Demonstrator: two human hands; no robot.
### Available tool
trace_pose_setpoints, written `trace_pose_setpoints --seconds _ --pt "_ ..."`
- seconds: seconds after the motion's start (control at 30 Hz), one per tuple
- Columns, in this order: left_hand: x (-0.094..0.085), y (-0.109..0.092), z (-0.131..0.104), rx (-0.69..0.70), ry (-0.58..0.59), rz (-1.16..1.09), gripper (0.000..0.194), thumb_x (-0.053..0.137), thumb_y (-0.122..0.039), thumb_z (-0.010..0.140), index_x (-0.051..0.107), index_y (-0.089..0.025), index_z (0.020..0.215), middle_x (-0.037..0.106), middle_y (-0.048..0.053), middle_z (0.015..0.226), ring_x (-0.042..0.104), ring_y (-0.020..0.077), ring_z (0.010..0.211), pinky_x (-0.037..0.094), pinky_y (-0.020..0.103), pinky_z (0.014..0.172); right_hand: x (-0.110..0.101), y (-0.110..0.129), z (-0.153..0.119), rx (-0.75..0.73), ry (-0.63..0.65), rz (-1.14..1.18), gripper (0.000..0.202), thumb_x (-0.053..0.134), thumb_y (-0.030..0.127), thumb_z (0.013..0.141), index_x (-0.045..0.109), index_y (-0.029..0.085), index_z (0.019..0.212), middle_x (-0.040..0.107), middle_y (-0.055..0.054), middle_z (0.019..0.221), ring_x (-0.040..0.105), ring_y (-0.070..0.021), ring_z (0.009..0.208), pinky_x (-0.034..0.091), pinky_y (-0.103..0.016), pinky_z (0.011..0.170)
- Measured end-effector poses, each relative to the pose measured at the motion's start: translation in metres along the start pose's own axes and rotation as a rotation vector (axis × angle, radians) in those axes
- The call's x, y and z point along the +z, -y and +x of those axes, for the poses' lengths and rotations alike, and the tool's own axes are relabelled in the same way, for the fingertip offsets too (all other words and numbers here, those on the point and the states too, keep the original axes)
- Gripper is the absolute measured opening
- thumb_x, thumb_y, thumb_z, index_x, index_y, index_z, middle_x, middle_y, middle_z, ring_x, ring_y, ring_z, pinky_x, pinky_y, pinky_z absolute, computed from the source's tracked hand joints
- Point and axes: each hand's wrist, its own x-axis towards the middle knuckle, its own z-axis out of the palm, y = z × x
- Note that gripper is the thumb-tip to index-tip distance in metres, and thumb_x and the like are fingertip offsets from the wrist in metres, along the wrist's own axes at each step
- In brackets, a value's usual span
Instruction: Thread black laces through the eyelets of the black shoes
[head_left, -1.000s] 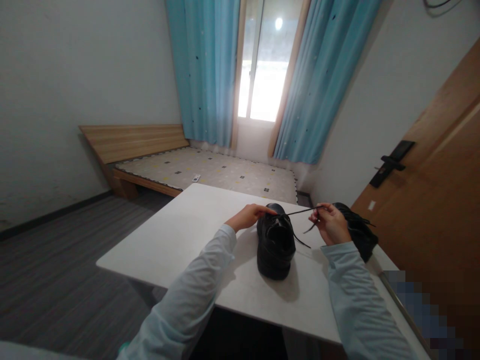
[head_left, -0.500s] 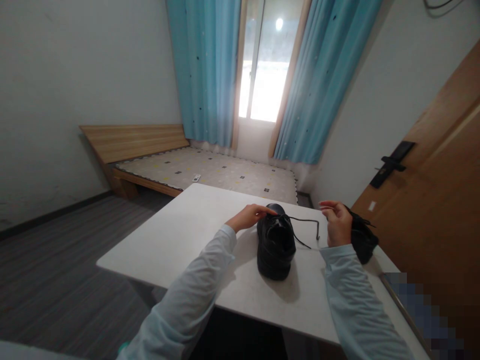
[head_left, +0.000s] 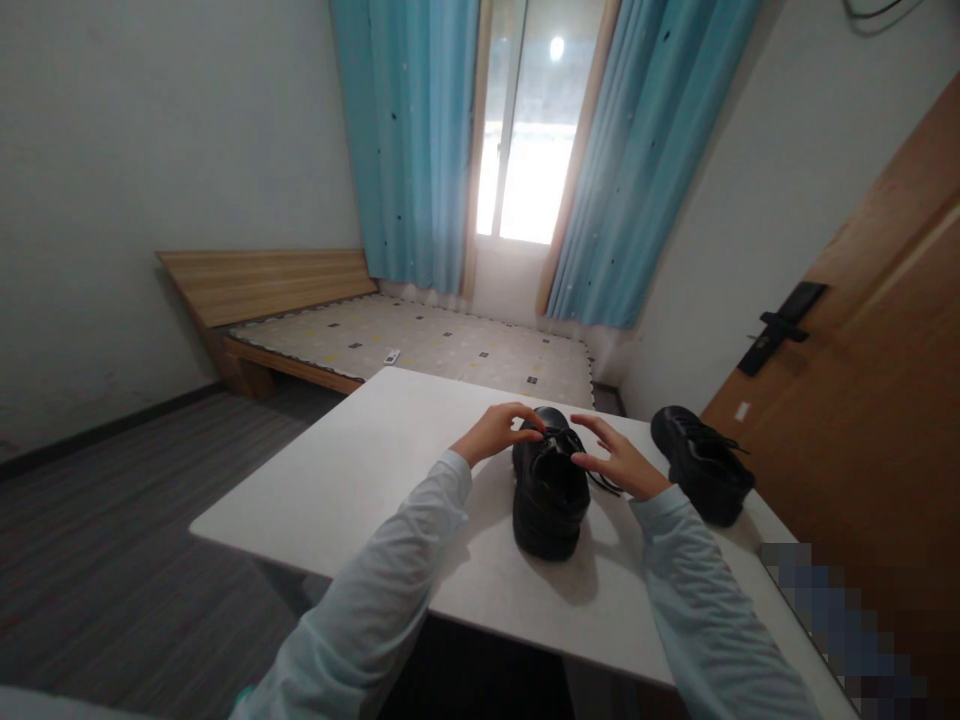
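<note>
A black lace-up shoe (head_left: 549, 515) stands upright on the white table (head_left: 337, 480), its toe pointing away from me and its opening facing up. My left hand (head_left: 504, 432) is at the left side of its lacing, thumb and forefinger brought together on the black shoelace (head_left: 568, 437); the exact pinch is small and partly hidden. On the other side, my right hand (head_left: 611, 455) reaches over the lacing with fingers stretched and thumb apart. Loose lace lies beneath that hand, to the right of the shoe.
Another black shoe (head_left: 705, 470) sits at the table's right edge, beside a wooden door (head_left: 847, 400). Beyond the table is a low bed (head_left: 442, 345) with a small white object (head_left: 391, 356) on it. Blue curtains (head_left: 412, 150) flank the window.
My right hand has moved left from beside the second shoe to the near shoe's lacing, its fingers spreading. The loose lace has shifted closer in. My left hand stays at the laces.
</note>
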Motion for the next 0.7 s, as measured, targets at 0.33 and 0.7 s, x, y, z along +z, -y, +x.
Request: trace_pose_setpoints --seconds 0.33,0.7 --pt "0.006 0.002 0.002 0.009 -0.03 0.073 0.016 0.064 -0.031 0.074 0.068 -0.017 0.08 0.062 0.004 0.09 0.057 0.0153 0.087 0.046 0.028 0.082 0.013 -0.014 0.002 -0.047 0.13 0.086 0.078 0.07 0.049 0.064 0.038 0.022 0.13 0.044 -0.013 0.136 0.039 -0.0286 0.128 0.026 -0.048 0.109" --pt "0.008 0.001 0.004 0.042 -0.101 0.12 0.015 0.061 -0.03 0.076 0.066 -0.015 0.079 0.063 0.005 0.089 0.057 0.0154 0.084 0.044 0.029 0.084 0.014 -0.017 0.002 -0.024 0.13 0.128 0.077 0.071 0.046 0.065 0.037 0.022 0.13 0.042 -0.013 0.137 0.039 -0.0282 0.128 0.026 -0.048 0.11"
